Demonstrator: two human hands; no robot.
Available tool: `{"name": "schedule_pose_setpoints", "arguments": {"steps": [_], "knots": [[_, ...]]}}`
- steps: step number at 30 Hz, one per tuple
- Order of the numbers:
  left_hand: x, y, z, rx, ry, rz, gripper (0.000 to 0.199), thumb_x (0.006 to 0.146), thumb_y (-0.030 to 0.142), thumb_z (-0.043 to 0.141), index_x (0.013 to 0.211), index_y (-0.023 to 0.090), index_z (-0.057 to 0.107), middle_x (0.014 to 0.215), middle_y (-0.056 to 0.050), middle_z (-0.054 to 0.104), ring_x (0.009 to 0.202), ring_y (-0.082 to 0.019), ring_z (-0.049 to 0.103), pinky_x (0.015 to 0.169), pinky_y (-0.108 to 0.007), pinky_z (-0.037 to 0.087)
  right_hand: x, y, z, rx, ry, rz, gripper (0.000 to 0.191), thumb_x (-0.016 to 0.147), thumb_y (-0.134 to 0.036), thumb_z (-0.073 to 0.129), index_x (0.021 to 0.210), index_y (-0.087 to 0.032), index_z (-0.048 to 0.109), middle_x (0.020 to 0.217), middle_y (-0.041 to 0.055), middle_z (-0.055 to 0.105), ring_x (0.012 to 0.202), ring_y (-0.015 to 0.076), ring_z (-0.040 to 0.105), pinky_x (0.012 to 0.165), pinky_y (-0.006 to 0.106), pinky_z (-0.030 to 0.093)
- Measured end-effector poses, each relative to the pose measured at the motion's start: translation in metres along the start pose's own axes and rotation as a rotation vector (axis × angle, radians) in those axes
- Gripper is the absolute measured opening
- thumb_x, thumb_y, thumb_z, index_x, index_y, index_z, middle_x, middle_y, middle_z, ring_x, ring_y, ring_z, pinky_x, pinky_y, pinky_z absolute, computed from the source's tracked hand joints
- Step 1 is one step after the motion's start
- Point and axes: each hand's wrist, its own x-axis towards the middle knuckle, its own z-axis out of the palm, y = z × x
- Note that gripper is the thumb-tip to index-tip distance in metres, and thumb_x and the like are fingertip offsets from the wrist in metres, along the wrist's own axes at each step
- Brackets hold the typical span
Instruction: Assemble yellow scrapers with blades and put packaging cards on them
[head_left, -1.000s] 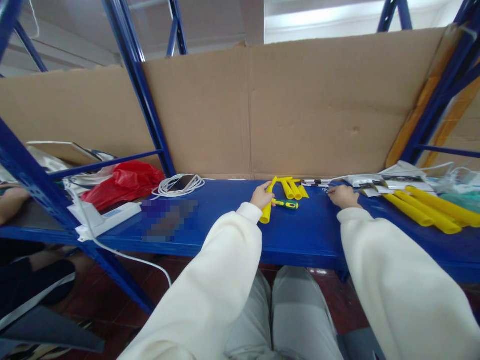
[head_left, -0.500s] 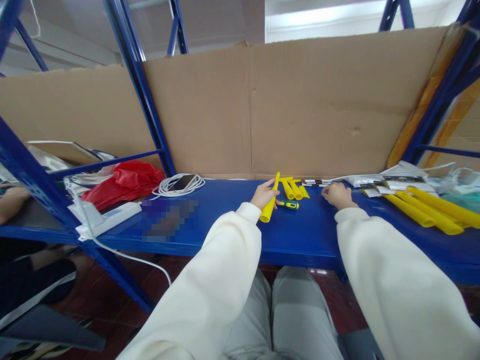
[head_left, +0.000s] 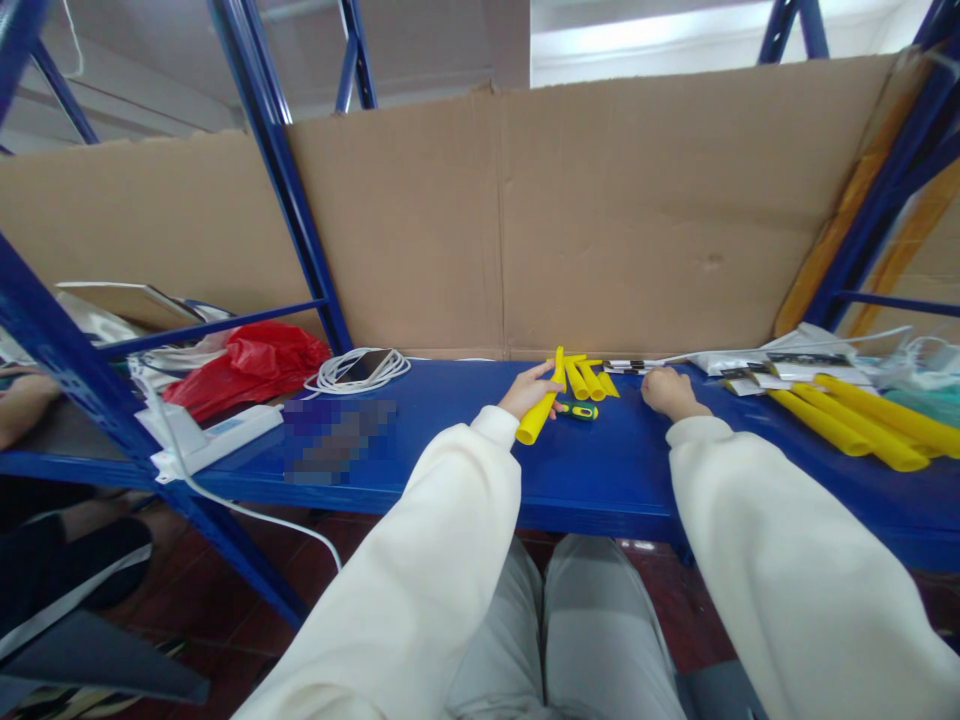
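My left hand [head_left: 529, 392] is closed around a yellow tube [head_left: 536, 418] that slants with its open end toward me. Just right of it, a green-and-yellow tool handle [head_left: 579, 410] lies on the blue tabletop [head_left: 450, 440]. Behind that handle are several short yellow tubes [head_left: 589, 382] side by side. My right hand [head_left: 667, 391] is closed over the tabletop, beside black-and-white strips [head_left: 624, 367]. Its fingertips face away, so whatever they grip is hidden.
Longer yellow tubes [head_left: 862, 425] and packets [head_left: 787, 368] lie to the right. On the left are a coiled white cable [head_left: 330, 375], a phone [head_left: 367, 365], a power strip [head_left: 240, 438] and a red bag [head_left: 255, 365]. A cardboard sheet [head_left: 600, 220] backs the table. Another person's hand [head_left: 26, 400] shows far left.
The yellow tube in my left hand has tilted a little, its top shifting right and its lower end left. My right hand has moved slightly left, its fingers turned farther inward.
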Motion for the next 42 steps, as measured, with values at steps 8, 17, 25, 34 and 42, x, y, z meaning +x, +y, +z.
{"name": "schedule_pose_setpoints", "arguments": {"steps": [8, 17, 25, 34, 42], "knots": [[-0.002, 0.002, 0.001, 0.002, -0.012, -0.021, 0.070, 0.083, 0.003, 0.054, 0.150, 0.018, 0.039, 0.101, -0.009, 0.071, 0.046, -0.007, 0.058, 0.041, -0.017, 0.046, 0.010, -0.014, 0.001, 0.325, 0.176, -0.055, 0.021, 0.084, -0.013, 0.047, 0.085, -0.014, 0.068, 0.104, 0.0173, 0.066, 0.106, 0.0279, 0.060, 0.091, 0.039, 0.045], [-0.002, 0.003, 0.000, -0.020, -0.019, -0.024, 0.069, 0.082, 0.001, 0.053, 0.149, 0.015, 0.039, 0.091, -0.008, 0.070, 0.041, -0.008, 0.057, 0.038, -0.019, 0.045, 0.020, -0.065, 0.004, 0.880, 0.423, -0.513, 0.007, 0.078, -0.020, 0.054, 0.072, -0.022, 0.058, 0.085, 0.0065, 0.063, 0.088, 0.0232, 0.059, 0.088, 0.041, 0.047], [0.006, -0.002, -0.006, -0.100, -0.041, -0.028, 0.067, 0.083, 0.003, 0.053, 0.148, 0.013, 0.040, 0.087, -0.008, 0.070, 0.043, -0.010, 0.059, 0.041, -0.020, 0.046, 0.027, -0.092, -0.004, 0.932, 0.376, -0.528, 0.008, 0.078, -0.023, 0.055, 0.070, -0.022, 0.056, 0.084, 0.0055, 0.063, 0.090, 0.0235, 0.059, 0.089, 0.042, 0.046], [0.009, -0.002, -0.007, -0.122, -0.037, -0.059, 0.065, 0.084, 0.002, 0.051, 0.147, 0.010, 0.037, 0.080, -0.006, 0.068, 0.041, -0.010, 0.057, 0.041, -0.020, 0.044, 0.013, -0.101, -0.007, 0.959, 0.325, -0.550, 0.007, 0.077, -0.021, 0.055, 0.070, -0.022, 0.054, 0.086, 0.0061, 0.063, 0.090, 0.0231, 0.060, 0.090, 0.042, 0.045], [0.003, 0.002, -0.004, -0.101, -0.044, -0.082, 0.066, 0.084, 0.001, 0.051, 0.147, 0.013, 0.037, 0.099, -0.011, 0.070, 0.043, -0.010, 0.060, 0.040, -0.020, 0.043, 0.011, -0.098, -0.003, 1.002, 0.300, -0.532, 0.008, 0.078, -0.024, 0.055, 0.070, -0.022, 0.054, 0.083, 0.0051, 0.063, 0.088, 0.0222, 0.060, 0.087, 0.041, 0.047]]}}
